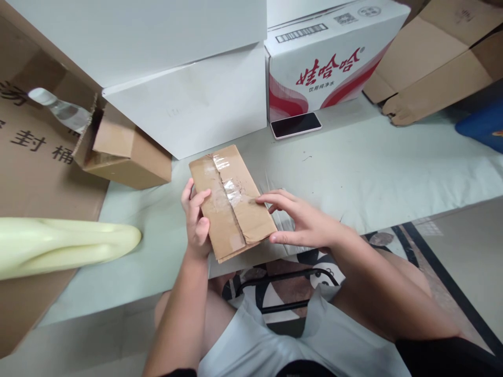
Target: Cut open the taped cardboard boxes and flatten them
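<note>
A small brown cardboard box (pixel 231 201) with clear tape along its top seam sits in front of me on a pale sheet (pixel 353 173). My left hand (pixel 196 220) grips its left edge, fingers curled over the top and thumb against the side. My right hand (pixel 302 220) rests on the box's right side, fingers stretched out along the top flap and the thumb at the near corner.
Large white boxes (pixel 188 99) stand behind, with a red-and-white printed carton (pixel 326 63) and a phone (pixel 295 125) lying before it. An open small carton (pixel 121 152) and a plastic bottle (pixel 63 110) lie left. A pale yellow object (pixel 58 246) is near left; flattened cardboard (pixel 432 68) is far right.
</note>
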Tool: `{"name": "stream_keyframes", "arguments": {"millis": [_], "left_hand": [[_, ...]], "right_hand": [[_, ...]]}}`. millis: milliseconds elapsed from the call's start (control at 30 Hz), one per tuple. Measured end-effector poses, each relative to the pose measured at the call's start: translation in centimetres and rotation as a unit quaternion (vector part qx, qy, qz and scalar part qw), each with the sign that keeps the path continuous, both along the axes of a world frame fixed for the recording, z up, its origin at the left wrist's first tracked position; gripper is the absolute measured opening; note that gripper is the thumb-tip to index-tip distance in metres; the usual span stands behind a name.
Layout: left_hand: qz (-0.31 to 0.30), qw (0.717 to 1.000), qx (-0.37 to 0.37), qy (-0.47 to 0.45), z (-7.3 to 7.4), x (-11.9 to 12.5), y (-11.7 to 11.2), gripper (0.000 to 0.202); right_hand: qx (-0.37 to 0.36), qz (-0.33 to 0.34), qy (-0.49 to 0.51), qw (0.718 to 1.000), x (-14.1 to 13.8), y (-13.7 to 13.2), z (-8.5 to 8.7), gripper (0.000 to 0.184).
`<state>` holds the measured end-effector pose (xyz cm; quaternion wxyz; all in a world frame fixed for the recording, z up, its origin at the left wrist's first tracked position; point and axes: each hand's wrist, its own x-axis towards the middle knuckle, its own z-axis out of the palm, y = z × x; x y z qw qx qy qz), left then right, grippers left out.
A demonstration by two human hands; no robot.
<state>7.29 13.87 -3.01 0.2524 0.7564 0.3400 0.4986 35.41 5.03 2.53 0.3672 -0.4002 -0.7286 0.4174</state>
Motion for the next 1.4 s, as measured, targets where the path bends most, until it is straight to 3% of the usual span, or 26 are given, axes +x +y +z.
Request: {"name": "stream_keyframes", "arguments": {"millis": [833, 1400], "left_hand": [[0.004, 1.000, 0.016, -0.012, 0.1, 0.6, -0.2, 0.050], [0.032, 0.999, -0.018, -0.016, 0.3, 0.8, -0.5, 0.054]], "right_hand": [[-0.009, -0.008, 0.016, 1.000, -0.3, 0.0, -1.0, 0.071], [-0.013, -0.008, 0.011, 1.000, -0.4, 0.1, -1.0, 0.071]]}}
